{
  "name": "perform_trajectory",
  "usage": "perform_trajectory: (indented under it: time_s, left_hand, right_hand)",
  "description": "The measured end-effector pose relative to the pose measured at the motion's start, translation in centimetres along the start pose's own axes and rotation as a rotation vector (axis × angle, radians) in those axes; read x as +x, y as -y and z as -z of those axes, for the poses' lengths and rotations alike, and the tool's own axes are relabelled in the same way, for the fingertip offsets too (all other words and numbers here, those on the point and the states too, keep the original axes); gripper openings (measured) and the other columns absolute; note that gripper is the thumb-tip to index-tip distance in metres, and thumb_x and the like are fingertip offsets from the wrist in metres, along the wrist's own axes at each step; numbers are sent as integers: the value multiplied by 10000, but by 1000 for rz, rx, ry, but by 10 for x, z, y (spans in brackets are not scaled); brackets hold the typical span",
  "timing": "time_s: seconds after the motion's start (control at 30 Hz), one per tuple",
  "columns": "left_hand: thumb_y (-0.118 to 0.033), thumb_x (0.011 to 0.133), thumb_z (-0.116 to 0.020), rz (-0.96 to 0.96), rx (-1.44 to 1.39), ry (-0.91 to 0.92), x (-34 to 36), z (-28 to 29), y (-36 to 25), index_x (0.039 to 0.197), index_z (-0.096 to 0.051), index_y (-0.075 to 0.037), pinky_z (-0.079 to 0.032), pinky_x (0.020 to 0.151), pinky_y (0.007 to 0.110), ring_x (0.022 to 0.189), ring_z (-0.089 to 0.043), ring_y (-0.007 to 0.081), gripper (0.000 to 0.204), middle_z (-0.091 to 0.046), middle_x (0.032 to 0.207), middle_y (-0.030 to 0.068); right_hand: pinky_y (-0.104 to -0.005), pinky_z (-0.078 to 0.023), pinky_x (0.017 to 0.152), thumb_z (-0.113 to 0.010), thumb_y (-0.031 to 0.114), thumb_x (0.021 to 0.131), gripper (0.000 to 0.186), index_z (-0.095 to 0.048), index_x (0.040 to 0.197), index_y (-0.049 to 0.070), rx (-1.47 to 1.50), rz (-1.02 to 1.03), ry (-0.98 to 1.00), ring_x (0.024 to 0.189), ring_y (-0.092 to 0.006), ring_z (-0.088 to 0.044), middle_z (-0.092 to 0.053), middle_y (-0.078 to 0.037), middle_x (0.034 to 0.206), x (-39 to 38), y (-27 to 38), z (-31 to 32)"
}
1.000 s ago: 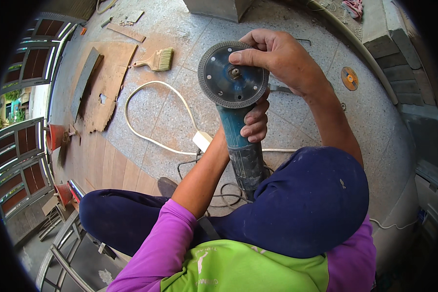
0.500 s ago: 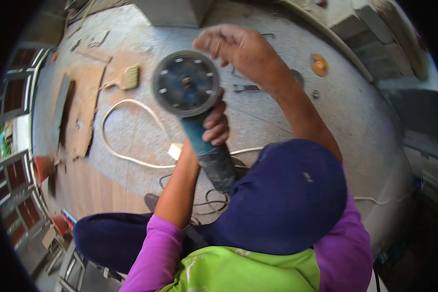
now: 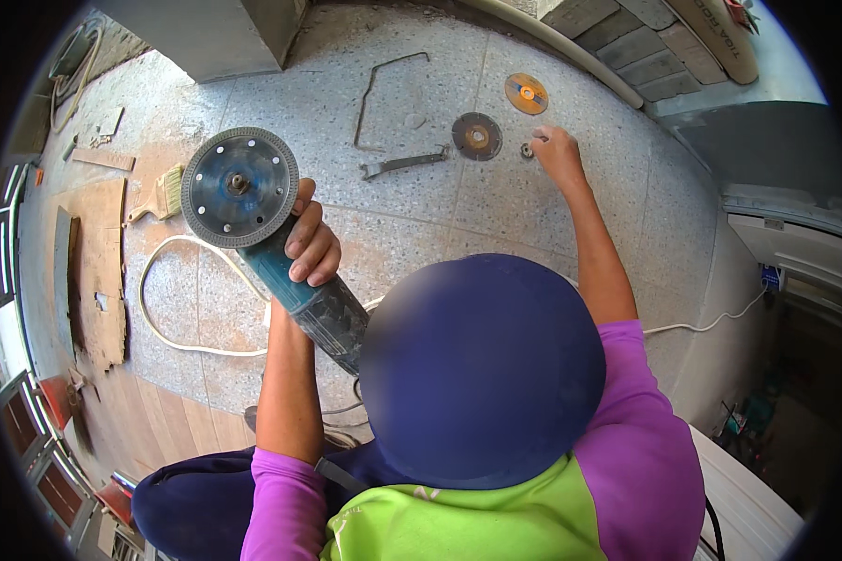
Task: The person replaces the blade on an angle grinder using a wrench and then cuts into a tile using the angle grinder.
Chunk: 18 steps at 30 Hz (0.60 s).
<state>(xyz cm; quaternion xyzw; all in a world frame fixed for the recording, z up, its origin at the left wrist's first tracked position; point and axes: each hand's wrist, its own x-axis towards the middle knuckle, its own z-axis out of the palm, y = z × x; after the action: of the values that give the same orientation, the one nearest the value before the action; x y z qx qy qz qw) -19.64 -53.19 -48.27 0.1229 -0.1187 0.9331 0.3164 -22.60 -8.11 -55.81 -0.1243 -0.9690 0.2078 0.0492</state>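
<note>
My left hand [image 3: 314, 245] is wrapped round the body of a teal and black angle grinder [image 3: 318, 304]. Its disc side faces up, and a toothed metal cutting disc [image 3: 217, 210] sits over the bare spindle. On the speckled floor, my right hand [image 3: 557, 157] reaches out to a small round metal flange nut [image 3: 527, 151], its fingertips pinched at the nut's edge. Close by lie a dark worn cutting disc [image 3: 465, 131] and an orange disc [image 3: 527, 82]. A flat grinder spanner [image 3: 404, 164] rests left of them.
A bent metal rod [image 3: 357, 112] lies beyond the spanner. At left are a paintbrush [image 3: 166, 194], a worn board [image 3: 94, 271] and a looped white cable [image 3: 145, 280]. Stacked blocks [image 3: 650, 61] stand far right. A navy cap [image 3: 486, 374] hides the lower middle.
My right hand has gone from beside the grinder's disc to the nut on the floor at the right. The grinder, still in my left hand, sits further left in view; its blurred disc now looks sharp.
</note>
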Motion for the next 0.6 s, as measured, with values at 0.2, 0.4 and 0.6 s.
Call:
perform_trajectory:
  time_s: [0.2, 0.4, 0.6]
  left_hand:
    - [-476, 1010, -546, -1, 57, -45, -6, 1, 1, 1150, -444, -4, -515, 473, 387, 505, -605, 210, 503, -551, 745, 96]
    - [-621, 929, -557, 29, -2, -76, -1, -3, 11, 1150, -492, 2, -483, 518, 423, 520, -557, 238, 665, -529, 762, 98]
    - [-619, 909, -547, 29, 3, -63, -8, -4, 4, 1127, -505, -3, -475, 518, 410, 529, -567, 244, 655, -522, 748, 102]
  right_hand:
    - [-448, -522, 903, -665, 101, 813, 369, -716, 1167, 9, 7, 142, 57, 1019, -399, -657, -668, -251, 1064, -17, -11, -21]
    - [-392, -544, 819, -696, 118, 834, 304, -715, 1120, 15, -43, 17, 148, 906, -298, -688, -708, -166, 957, -8, 4, -11]
    - [-254, -535, 722, -703, 205, 941, 292, -739, 1142, -3, 683, 170, 387, 812, -110, -653, -726, -83, 967, -32, 232, 84]
